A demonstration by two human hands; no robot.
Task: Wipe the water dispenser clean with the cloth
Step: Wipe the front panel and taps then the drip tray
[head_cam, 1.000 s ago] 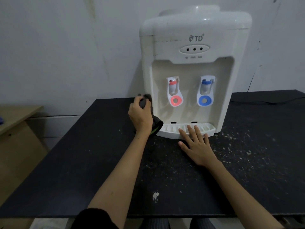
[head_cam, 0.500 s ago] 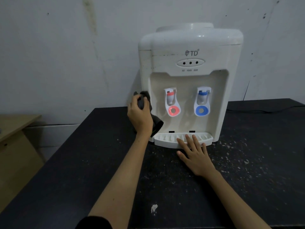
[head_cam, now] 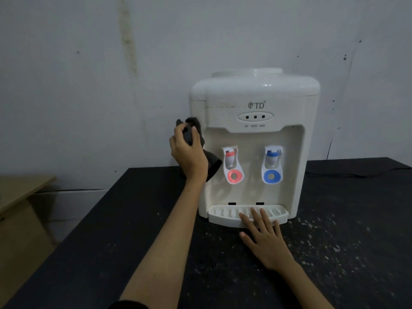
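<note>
My left hand (head_cam: 188,156) gripped the dark grey cloth (head_cam: 196,139), hanging lengthwise down the upright white plastic water dispenser (head_cam: 254,134), which faced me. My right hand (head_cam: 265,239) lay flat, fingers straight on its drip tray (head_cam: 225,216).

A grey, stained wall (head_cam: 89,74) rises behind the black, speckled surface (head_cam: 111,253); a wooden desk (head_cam: 20,190) stands left.

A: Where does the one view look from?
B: From the person's head, facing forward and slightly down at the front of the white water dispenser (head_cam: 254,139).
A: How near?
B: Within arm's reach: both forearms run up from the bottom edge. The black bench (head_cam: 334,241) fills the lower half, the grey wall (head_cam: 89,74) behind the dispenser the upper half.
</note>
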